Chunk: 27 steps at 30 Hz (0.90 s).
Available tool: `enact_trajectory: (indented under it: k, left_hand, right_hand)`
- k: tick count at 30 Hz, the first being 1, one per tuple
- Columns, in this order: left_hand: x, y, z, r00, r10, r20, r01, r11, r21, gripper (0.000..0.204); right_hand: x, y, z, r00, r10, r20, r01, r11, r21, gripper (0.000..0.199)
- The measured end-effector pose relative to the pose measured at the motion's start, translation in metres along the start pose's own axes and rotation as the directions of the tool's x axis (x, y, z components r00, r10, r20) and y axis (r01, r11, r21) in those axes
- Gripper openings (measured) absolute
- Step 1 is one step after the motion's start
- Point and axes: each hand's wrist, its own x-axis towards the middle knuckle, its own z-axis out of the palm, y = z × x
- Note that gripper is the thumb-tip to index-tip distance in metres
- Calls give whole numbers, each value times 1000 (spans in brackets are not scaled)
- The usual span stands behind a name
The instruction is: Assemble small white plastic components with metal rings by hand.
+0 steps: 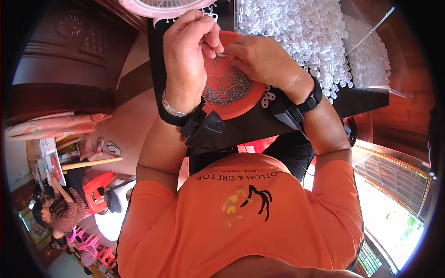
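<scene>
My left hand is raised over the left side of an orange plate, its fingers curled inward. A white piece with holes shows right beside its upper fingers; whether they grip it is unclear. My right hand reaches over the plate from the right, fingers bent and pressed together. The fingertips of both hands nearly meet, and a small pale bit shows between them. What each hand holds is mostly hidden. Many small grey metal pieces lie heaped on the plate, some under my hands.
A large heap of white oval two-holed pieces fills the back right of the black table. A few loose ones lie by the plate. A pink fan stands at the back left. Another person sits far left near red stools.
</scene>
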Motion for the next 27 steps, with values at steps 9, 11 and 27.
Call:
enact_trajectory:
  k: [9, 11, 27]
  left_hand:
    - [0, -1, 1, 1000, 0, 17, 0, 999, -42, 20]
    - [0, 0, 2, 1000, -10, 12, 10, 999, -41, 20]
    - [-2, 2, 5, 998, -55, 21, 54, 998, 40, 20]
  right_hand:
    - [5, 9, 29, 997, -71, -25, 69, 995, -74, 20]
    - [5, 7, 27, 998, -57, -19, 56, 997, -51, 19]
    - [10, -3, 1, 987, 31, -158, 0, 981, 196, 19]
